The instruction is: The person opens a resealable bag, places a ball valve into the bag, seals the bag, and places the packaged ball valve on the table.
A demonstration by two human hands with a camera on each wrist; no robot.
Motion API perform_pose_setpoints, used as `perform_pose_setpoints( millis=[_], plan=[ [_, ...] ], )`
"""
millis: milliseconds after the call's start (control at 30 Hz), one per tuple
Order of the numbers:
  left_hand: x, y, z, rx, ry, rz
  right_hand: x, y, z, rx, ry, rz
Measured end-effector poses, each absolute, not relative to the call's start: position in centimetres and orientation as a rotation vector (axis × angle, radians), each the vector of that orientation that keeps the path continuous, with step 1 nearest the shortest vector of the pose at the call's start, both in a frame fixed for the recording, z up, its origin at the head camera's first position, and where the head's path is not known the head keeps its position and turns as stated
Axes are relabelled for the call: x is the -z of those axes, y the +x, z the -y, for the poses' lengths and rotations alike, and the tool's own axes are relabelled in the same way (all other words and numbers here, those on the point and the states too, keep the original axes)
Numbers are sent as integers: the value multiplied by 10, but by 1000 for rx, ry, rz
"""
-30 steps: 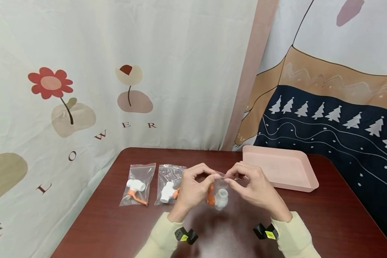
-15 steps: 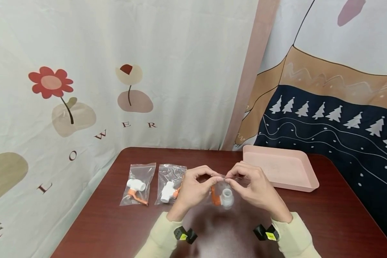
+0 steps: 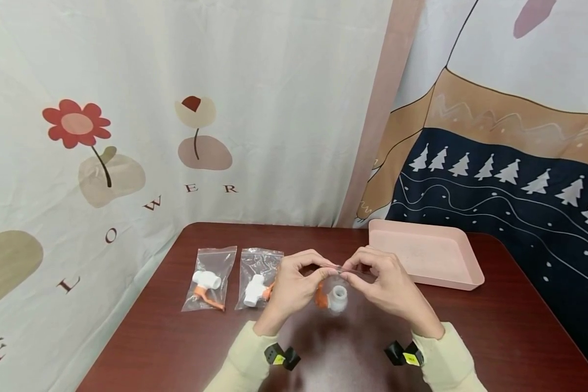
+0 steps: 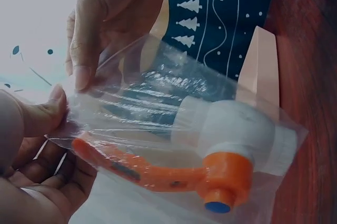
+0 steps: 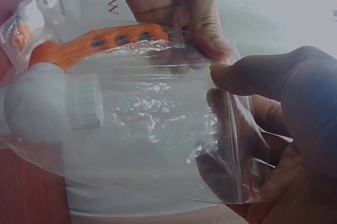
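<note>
In the head view my left hand (image 3: 296,283) and right hand (image 3: 387,280) meet above the table, pinching the top edge of a clear zip bag (image 4: 147,103) between thumbs and fingers. Inside the bag hangs a white plastic ball valve (image 4: 237,126) with an orange lever handle (image 4: 168,177); a blue dot marks the handle's hub. From the right wrist view, the zip strip (image 5: 231,139) runs beside my right fingers, and the left thumb pinches close to the right thumb. Whether the seal is closed cannot be made out.
Two more bagged valves with orange handles lie to the left, one bag (image 3: 215,267) farther out and another bag (image 3: 255,267) partly behind my left hand. A pink tray (image 3: 426,253) sits at the table's back right. Behind the brown table (image 3: 176,348) hangs a printed curtain (image 3: 284,109).
The valve in the held bag swings slightly right, then back left. Both hands keep their pinch on the bag's edge and barely shift.
</note>
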State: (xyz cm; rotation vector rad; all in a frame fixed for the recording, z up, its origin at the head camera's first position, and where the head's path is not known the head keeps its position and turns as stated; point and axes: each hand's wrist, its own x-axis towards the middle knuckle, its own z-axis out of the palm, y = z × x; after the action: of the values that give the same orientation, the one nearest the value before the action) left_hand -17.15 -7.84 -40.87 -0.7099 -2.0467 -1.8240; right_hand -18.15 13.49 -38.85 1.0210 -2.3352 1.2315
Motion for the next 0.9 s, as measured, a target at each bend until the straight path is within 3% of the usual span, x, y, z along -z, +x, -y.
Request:
perform_pose_setpoints(
  millis=[900],
  plan=[
    [405,-169,77,1668,-641,2130,390,-183,-132,-1158,1057,2264]
  ],
)
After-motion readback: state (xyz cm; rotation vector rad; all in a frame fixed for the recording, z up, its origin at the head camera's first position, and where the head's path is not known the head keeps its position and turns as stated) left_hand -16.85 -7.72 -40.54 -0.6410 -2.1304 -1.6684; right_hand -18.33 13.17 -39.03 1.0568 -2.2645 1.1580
